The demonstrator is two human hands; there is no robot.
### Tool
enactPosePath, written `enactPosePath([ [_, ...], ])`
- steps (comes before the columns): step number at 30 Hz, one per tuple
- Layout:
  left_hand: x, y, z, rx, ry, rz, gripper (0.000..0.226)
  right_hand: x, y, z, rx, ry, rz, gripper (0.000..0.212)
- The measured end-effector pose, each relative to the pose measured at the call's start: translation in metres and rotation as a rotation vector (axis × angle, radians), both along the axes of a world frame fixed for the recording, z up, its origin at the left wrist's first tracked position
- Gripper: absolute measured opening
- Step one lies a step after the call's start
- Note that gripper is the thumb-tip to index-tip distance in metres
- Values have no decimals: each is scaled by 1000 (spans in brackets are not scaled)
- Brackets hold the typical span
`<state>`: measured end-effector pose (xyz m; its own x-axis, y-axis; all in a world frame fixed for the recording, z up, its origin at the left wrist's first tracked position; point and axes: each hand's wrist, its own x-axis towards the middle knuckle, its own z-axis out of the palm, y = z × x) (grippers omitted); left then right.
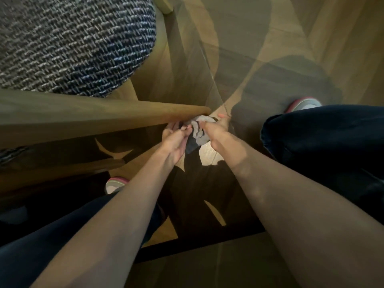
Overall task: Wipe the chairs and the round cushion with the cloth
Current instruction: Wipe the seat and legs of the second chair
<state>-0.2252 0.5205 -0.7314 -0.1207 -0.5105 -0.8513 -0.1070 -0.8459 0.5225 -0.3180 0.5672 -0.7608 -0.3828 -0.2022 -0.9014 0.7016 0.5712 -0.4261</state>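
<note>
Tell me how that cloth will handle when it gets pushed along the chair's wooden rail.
Probably floppy: the cloth is bunched and creased between the left hand and right hand. Likely light, since fingers alone hold it up. It would probably crumple rather than slide flat along the rail unless pressed.

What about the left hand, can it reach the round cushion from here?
Probably yes, though not directly. The left hand pinches the cloth with the right hand at the end of the chair's wooden rail, and that rail lies between it and the round cushion. The way over it looks open.
</note>
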Motion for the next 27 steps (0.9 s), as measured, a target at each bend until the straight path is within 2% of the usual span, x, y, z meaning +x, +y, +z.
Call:
enactPosePath([
  [3,2,-1,-11,-12,-52,-107,49,-3,1,-9,25,151,278,33],
  [5,2,0,-12,-44,-80,-179,42,-6,7,-9,-3,248,441,22],
  [9,10,6,-11,-105,-212,-300,30,-13,26,0,-90,314,567,17],
  [12,20,16,-3,-135,-316,-383,33,-25,32,8,-144,400,644,20],
  [15,25,22,6,-138,-293,-362,37,-28,31,18,-180,607,715,22],
  [17,29,24,13,-94,-215,-309,31,-24,30,20,-198,717,752,21],
  [19,34,25,23,-46,-120,-283,22,-22,32,21,-202,638,708,22],
  [22,41,29,34,-29,-51,-295,26,-22,35,26,-224,403,746,10],
  [25,43,32,44,-114,-176,-381,19,-27,41,33,-178,418,898,12],
  [27,46,33,51,-191,-296,-461,15,-31,47,39,-180,349,957,19],
])
